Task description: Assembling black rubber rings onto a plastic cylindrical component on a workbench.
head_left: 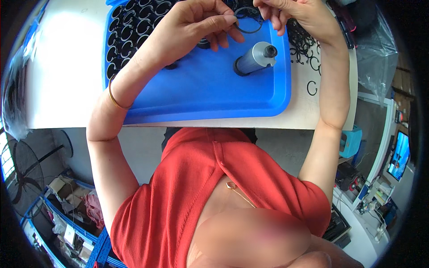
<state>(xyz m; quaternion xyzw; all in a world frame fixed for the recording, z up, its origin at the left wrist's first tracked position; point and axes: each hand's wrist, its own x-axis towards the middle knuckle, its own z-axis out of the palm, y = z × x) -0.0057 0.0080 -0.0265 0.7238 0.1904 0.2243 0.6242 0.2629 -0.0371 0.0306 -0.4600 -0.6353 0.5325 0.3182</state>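
Standing beside the white table [67, 80], I see a person in a red knit top bent over a shallow blue tray [214, 96] that sits at the table's near edge. The left hand [192, 27], a thin gold bangle [117, 100] on its wrist, pinches a thin black ring [247, 23] between thumb and forefinger, while the right hand [290, 12] reaches in from the top and grips the same ring's far side with its fingertips; the ring hangs just above the tray's far right corner. Below it on the tray floor lies a grey metal cylinder [255, 58] with a dark cap at each end, tilted on its side and apart from both hands. The tray's left part is packed with black clip rings [132, 31], laid in overlapping rows against the wall. More of these rings lie in a loose tangled heap [304, 42] on the table just right of the tray (one open ring [312, 88] sits alone nearer the table's edge). Further right, a clear plastic bag [377, 53] slumps by the table's corner; what it holds I cannot tell. Down at the right, a lit screen [399, 156] glows blue on a bench, and a small turquoise box [351, 142] stands under the table. To the left a floor fan [24, 172] stands near blue shelving [62, 214] crammed with cardboard boxes and crumpled wrappings.
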